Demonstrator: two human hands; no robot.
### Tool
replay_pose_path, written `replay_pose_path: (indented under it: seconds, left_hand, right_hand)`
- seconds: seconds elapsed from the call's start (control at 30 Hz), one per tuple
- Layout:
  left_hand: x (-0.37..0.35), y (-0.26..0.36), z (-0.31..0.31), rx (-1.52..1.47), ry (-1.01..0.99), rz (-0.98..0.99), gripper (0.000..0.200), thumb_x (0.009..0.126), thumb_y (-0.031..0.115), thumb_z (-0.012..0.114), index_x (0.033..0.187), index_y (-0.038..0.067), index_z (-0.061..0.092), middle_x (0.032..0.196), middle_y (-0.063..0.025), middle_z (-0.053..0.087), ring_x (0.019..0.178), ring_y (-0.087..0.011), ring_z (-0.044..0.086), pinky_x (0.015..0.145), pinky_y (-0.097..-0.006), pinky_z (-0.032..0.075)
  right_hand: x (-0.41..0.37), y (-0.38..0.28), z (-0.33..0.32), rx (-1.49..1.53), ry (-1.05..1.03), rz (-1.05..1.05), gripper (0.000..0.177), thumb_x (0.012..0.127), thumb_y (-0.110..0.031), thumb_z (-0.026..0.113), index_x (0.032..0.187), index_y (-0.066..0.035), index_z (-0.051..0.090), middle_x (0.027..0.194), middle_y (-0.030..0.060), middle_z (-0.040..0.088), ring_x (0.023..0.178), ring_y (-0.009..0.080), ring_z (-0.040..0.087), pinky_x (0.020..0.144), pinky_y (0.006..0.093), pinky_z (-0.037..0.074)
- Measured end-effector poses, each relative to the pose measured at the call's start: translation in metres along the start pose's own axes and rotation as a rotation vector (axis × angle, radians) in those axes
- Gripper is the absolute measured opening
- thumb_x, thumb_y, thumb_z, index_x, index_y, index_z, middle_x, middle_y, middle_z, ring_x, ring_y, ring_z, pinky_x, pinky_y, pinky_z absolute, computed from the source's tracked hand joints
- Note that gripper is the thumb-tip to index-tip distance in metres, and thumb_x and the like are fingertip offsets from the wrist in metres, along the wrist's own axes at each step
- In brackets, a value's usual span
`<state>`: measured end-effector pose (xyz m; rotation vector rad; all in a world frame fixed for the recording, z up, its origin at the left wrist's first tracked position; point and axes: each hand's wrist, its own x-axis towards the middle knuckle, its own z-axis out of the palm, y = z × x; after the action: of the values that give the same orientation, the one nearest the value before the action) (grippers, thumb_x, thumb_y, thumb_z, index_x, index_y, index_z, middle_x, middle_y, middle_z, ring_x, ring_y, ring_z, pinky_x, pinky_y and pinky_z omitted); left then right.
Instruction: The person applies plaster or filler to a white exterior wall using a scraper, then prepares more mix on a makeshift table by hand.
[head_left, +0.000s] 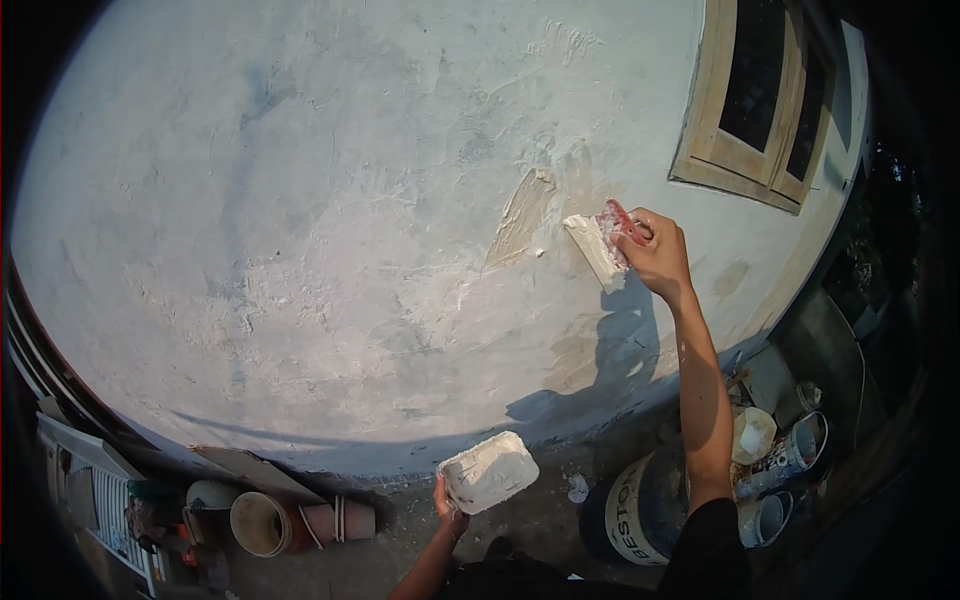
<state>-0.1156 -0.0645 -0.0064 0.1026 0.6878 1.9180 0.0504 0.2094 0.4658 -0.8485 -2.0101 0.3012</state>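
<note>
My right hand (655,250) is closed round the red handle of a putty knife (598,250), its wide blade coated with cream putty and held up at the wall (350,200). Left of the blade, a thick fresh smear of putty (522,218) slants down the plaster. Lower down, my left hand (449,508) grips the edge of a shallow white tray (490,472) with putty in it, held out in front of my body. Some of the left fingers are hidden beneath the tray.
A wooden-framed window (755,110) is set in the wall at upper right. Below stands a dark drum (635,510) with white lettering. Paint buckets (795,455) crowd the right side. At lower left are a pale bucket (262,524), tipped pots (340,521) and a white slatted rack (115,510).
</note>
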Motion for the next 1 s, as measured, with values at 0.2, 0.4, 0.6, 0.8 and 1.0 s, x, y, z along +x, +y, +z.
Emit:
replay_pose_path:
  seconds: [0.2, 0.4, 0.6, 0.8, 1.0]
  left_hand:
    - [-0.002, 0.005, 0.014, 0.041, -0.055, -0.048, 0.061, 0.098, 0.054, 0.036, 0.133, 0.007, 0.049, 0.129, -0.0122, 0.057, 0.118, -0.0282, 0.056, 0.103, -0.0435, 0.042]
    - [0.003, -0.004, 0.009, 0.073, -0.05, -0.035, 0.061, 0.098, 0.055, 0.038, 0.131, 0.005, 0.051, 0.126, -0.0126, 0.059, 0.116, -0.0276, 0.058, 0.101, -0.0422, 0.044]
    - [-0.001, 0.005, 0.005, -0.022, -0.041, -0.036, 0.061, 0.098, 0.054, 0.036, 0.132, 0.006, 0.05, 0.127, -0.0126, 0.058, 0.116, -0.0281, 0.057, 0.102, -0.042, 0.043]
    - [-0.001, 0.01, 0.014, 0.003, -0.079, -0.045, 0.061, 0.098, 0.055, 0.037, 0.133, 0.006, 0.049, 0.129, -0.0122, 0.057, 0.117, -0.0283, 0.057, 0.102, -0.043, 0.044]
    - [-0.004, 0.004, 0.005, 0.006, -0.056, -0.062, 0.062, 0.097, 0.055, 0.039, 0.133, 0.006, 0.049, 0.129, -0.0126, 0.057, 0.118, -0.0284, 0.056, 0.103, -0.0429, 0.042]
  right_hand:
    - [0.038, -0.058, -0.011, -0.576, 0.526, -0.56, 0.015, 0.081, -0.007, 0.066, 0.096, -0.006, 0.066, 0.084, 0.0109, 0.069, 0.072, 0.0235, 0.067, 0.06, 0.0302, 0.05]
    - [0.057, -0.03, 0.066, -0.845, 0.395, -0.795, 0.01, 0.081, -0.004, 0.061, 0.09, -0.008, 0.063, 0.088, 0.0055, 0.063, 0.074, 0.019, 0.064, 0.062, 0.0293, 0.054]
    - [0.012, -0.023, 0.095, -0.894, 0.082, -0.796, 0.009, 0.079, -0.005, 0.062, 0.087, -0.008, 0.061, 0.086, 0.0041, 0.06, 0.075, 0.0146, 0.062, 0.06, 0.0281, 0.053]
    - [-0.021, -0.011, 0.078, -0.701, 0.214, -0.816, 0.014, 0.079, -0.002, 0.062, 0.092, -0.007, 0.063, 0.094, 0.0042, 0.066, 0.076, 0.0155, 0.065, 0.061, 0.0292, 0.054]
    - [0.016, -0.036, 0.012, -0.51, 0.386, -0.648, 0.026, 0.077, 0.004, 0.062, 0.1, -0.007, 0.066, 0.094, 0.008, 0.07, 0.082, 0.0245, 0.068, 0.07, 0.0334, 0.056]
